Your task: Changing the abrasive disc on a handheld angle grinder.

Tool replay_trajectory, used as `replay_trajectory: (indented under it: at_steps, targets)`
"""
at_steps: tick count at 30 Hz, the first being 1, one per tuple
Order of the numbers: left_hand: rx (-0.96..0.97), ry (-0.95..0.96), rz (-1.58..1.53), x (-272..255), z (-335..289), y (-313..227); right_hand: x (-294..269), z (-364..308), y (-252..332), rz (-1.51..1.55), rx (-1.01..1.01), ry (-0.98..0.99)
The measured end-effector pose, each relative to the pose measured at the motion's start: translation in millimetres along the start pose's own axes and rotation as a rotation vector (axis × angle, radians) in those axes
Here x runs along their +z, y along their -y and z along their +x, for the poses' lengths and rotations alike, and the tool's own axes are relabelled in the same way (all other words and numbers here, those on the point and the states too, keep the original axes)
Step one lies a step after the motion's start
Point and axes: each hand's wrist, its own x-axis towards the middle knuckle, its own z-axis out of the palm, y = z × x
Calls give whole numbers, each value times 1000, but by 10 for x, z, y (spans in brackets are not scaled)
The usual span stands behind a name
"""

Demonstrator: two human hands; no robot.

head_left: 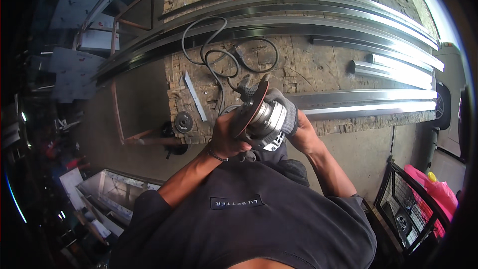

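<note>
From my remote view, I see the gloved right hand (290, 113) clamped around the angle grinder (271, 124), its disc (252, 107) overlapping my curled left hand (227, 130), whose grip I cannot tell; a slip could scrape those fingers.

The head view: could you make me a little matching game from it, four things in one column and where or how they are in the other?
Things:
1. angle grinder
2. loose disc
3. pale narrow strip
4. pink bag

Places and states:
a. by the black mesh frame, lower right
b. long and straight, lying below the looped cord
c. held in the fingers of the left hand and the right hand
d. round, flat at the near left corner of the wooden worktop

Pairs: 1-c, 2-d, 3-b, 4-a
</note>
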Motion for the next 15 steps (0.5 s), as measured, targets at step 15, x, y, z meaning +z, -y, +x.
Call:
replay_trajectory:
  at_steps: [15]
  targets:
    - [-280, -269, -501, -39, -81, 191, -65, -56, 530, -1087, -252, -522]
